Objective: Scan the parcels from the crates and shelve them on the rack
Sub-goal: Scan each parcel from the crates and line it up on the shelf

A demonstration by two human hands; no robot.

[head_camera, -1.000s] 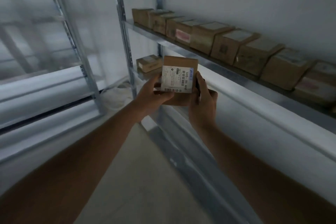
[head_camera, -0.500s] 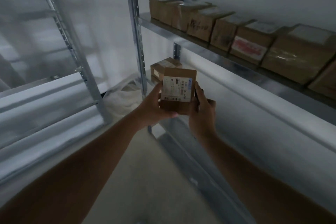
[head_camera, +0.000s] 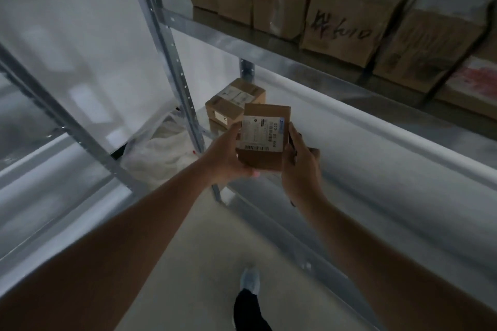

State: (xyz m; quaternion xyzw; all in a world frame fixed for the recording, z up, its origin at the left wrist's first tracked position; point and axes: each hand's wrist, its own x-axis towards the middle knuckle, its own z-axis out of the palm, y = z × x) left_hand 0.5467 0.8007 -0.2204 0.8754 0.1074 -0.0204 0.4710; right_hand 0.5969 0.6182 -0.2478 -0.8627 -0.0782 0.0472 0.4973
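A small brown cardboard parcel (head_camera: pixel 265 140) with a white barcode label faces me, held between both hands in front of the metal rack (head_camera: pixel 269 51). My left hand (head_camera: pixel 228 156) grips its left and bottom edge. My right hand (head_camera: pixel 300 166) grips its right side. Just behind it, two small labelled parcels (head_camera: pixel 234 105) sit stacked at the left end of the lower shelf (head_camera: pixel 376 158). A row of several brown parcels (head_camera: pixel 336 8) fills the upper shelf.
A perforated rack upright (head_camera: pixel 172 62) stands just left of the parcel. A white plastic bag (head_camera: pixel 158 153) lies on the floor beside it. Another rack frame (head_camera: pixel 61 121) runs along the left. My shoe (head_camera: pixel 250 281) shows on the pale floor below.
I have moved closer to the rack and the view has dropped; the shelves and the stacked parcels loom larger. The held parcel has come nearer the lower shelf, grip unchanged.
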